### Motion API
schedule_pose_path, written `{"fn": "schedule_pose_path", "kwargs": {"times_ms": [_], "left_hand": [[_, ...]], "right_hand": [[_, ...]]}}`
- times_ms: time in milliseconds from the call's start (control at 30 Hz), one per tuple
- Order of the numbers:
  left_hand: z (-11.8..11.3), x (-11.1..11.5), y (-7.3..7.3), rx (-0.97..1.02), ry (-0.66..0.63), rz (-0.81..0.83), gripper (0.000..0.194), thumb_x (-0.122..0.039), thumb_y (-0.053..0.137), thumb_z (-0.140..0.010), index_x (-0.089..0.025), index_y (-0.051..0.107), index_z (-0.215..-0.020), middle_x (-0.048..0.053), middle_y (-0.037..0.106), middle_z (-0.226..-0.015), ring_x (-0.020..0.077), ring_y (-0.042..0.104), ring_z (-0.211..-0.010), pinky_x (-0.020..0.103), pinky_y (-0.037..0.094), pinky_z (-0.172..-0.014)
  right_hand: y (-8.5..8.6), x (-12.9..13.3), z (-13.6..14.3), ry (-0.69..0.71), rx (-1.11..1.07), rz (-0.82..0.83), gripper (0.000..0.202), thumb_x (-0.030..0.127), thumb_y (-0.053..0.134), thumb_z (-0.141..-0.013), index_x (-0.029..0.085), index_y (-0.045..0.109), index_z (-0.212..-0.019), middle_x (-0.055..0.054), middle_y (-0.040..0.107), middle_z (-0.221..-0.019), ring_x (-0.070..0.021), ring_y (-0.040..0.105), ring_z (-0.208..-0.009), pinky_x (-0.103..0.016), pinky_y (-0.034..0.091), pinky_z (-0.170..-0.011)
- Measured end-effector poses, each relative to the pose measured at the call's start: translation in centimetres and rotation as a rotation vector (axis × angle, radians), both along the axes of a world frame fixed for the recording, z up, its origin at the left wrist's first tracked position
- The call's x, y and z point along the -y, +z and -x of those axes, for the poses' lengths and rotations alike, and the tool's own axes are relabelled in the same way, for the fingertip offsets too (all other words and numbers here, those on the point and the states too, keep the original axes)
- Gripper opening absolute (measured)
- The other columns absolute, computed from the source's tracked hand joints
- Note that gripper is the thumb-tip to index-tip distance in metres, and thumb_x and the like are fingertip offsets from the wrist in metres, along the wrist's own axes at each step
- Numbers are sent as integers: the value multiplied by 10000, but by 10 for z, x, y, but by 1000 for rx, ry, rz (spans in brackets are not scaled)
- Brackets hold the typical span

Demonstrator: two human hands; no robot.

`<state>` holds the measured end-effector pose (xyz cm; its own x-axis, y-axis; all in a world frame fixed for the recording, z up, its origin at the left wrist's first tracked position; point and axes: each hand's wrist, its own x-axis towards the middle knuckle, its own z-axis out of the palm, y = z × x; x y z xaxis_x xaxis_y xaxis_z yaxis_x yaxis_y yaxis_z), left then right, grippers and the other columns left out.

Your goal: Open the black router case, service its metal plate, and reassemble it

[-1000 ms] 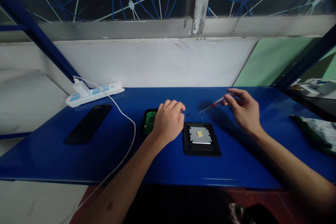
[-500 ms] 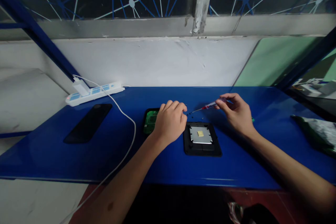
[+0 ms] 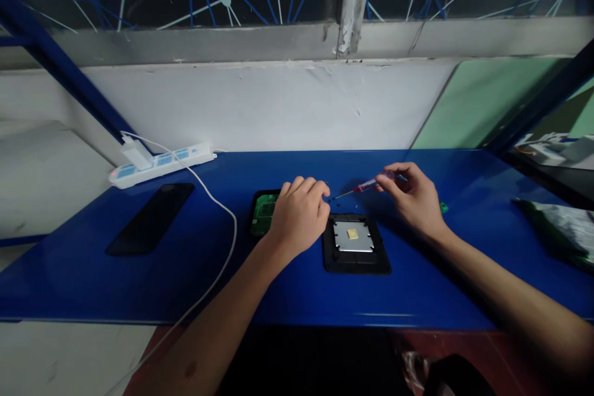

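Note:
My right hand (image 3: 413, 198) is closed around a screwdriver (image 3: 369, 184) with a clear and red handle. Its tip points left at several small dark pieces (image 3: 338, 204) on the blue table. Beside them, my left hand (image 3: 301, 213) has curled fingers and partly covers a green circuit board (image 3: 263, 213) in a black casing. Whether those fingers pinch anything is hidden. Just below the screwdriver tip lies a black square cover (image 3: 356, 263) with a silver metal plate (image 3: 342, 238) and a small yellowish pad (image 3: 352, 234) in its middle.
On the left of the blue table (image 3: 315, 297) lie a black phone (image 3: 151, 219), a white power strip (image 3: 179, 161) and a white cable (image 3: 235, 223). A silver and green bag (image 3: 563, 226) is at the right edge. A wall stands behind.
The whole view has shifted slightly, so everything sits a little further left. Both hands keep nearly the same pose, and the screwdriver tip remains by the small dark pieces.

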<state>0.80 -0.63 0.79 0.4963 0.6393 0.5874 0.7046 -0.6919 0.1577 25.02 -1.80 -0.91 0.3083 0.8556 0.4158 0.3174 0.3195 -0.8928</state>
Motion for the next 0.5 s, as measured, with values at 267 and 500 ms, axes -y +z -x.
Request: {"fn": "schedule_pose_path", "kwargs": {"times_ms": [267,500], "left_hand": [[0,1,0,-21,7,-2,191,-101,443,-882,-212,598,-901,11,674,-881,204,567,-840,351,372,-729],[0,2,1,-37,-14,50,188,-112,447,-875,-212,604,-900,19,664,-865,204,563,-822,347,384,-717]], "right_hand": [[-2,-1,-2,-16,7,-7,335,471,775,-762,248,611,-951,-2,678,-870,-184,709,-731,-375,575,-761],[6,2,-4,-17,-20,-56,293,417,772,-787,250,599,-955,2,658,-828,-165,693,-705,-352,571,-732]]}}
